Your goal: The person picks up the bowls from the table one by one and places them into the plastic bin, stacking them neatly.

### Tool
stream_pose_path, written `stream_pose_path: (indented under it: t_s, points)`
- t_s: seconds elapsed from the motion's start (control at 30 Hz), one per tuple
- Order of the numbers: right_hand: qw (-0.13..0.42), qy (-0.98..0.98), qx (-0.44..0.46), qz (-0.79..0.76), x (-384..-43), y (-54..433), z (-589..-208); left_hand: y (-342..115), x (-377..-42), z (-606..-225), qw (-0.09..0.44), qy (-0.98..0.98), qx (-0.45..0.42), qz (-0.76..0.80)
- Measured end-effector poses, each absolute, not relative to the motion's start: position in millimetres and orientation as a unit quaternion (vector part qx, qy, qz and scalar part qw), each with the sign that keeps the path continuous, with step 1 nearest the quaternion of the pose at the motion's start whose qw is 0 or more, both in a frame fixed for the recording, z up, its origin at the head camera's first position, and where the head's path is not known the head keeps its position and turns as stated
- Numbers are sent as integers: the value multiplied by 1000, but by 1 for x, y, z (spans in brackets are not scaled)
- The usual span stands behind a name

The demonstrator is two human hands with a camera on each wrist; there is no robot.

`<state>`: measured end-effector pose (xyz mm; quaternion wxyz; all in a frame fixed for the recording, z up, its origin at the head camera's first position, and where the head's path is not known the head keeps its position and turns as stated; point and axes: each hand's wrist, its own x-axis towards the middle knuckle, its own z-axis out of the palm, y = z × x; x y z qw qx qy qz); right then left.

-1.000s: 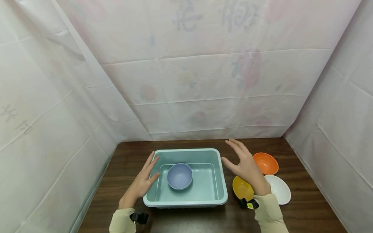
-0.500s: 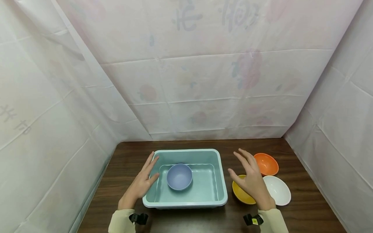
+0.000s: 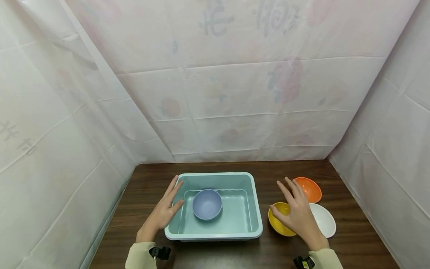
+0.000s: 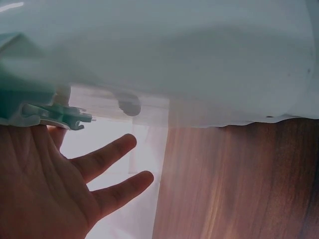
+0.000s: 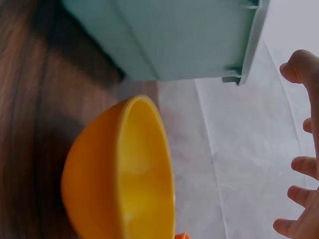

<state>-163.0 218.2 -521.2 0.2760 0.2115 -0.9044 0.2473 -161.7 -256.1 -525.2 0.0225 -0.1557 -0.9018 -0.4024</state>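
Fingers (image 3: 285,191) spread, empty, your right hand (image 3: 298,217) is hovering over the yellow bowl (image 3: 279,226), right of the tub (image 3: 213,236); your left hand (image 3: 162,212), likewise, is flanking the tub. Your right thumb (image 3: 280,216), if dropping low, could be catching and tipping the bowl.

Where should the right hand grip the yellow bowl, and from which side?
Pinch the near rim of the yellow bowl, probably best from above, where the right hand hovers: the bowl is upright, mouth up, and that rim faces tabletop, while the tub and white bowl crowd its left and right.
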Motion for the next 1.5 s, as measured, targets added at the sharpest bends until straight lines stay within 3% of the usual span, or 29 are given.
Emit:
stream_pose_path:
  t_s: [0.33, 0.67, 1.5]
  points:
    - [295, -913, 213, 186, -170, 237, -531, -255, -161, -526, 28, -902, -157, -402]
    - [194, -952, 136, 193, -178, 260, -532, -255, -161, -526, 29, -902, -155, -403]
    - [79, -984, 46, 153, -227, 298, -530, -254, -160, -525, 32, -898, -157, -410]
